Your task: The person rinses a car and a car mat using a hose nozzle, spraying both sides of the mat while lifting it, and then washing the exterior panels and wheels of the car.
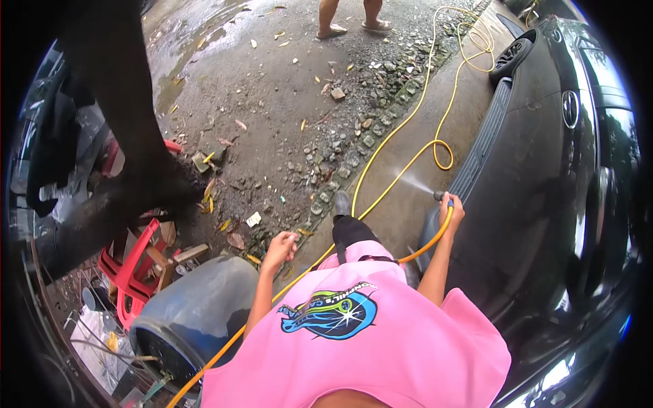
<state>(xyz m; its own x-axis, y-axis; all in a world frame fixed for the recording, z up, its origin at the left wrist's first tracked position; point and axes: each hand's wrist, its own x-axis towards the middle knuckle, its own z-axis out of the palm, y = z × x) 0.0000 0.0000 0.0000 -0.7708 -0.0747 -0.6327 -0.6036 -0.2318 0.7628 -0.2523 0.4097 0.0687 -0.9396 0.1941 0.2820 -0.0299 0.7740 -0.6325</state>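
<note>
Largest in our view is the black car point(544, 177) along the right, its side and bumper wet and glossy, with the wet concrete ground point(272, 88) spreading away to the left of it. Next down in size is the blue barrel point(197, 313) lying on its side by our left leg, and beside it a red plastic chair point(132, 268). The yellow hose point(408, 146) runs from behind us, past our hip, loops on the ground near the car and trails off toward the front wheel point(511, 58). Our right hand point(451, 209) is closed around the hose near its nozzle point(439, 196), which throws a thin spray forward along the car's flank. Our left hand point(280, 246) hangs away from the body, fingers curled loosely, holding nothing we can make out. Another person's sandalled feet point(352, 26) stand well ahead. We judge the slack loops a tripping risk on the slick ground, and a stray swing of the nozzle could soak that person.
</note>
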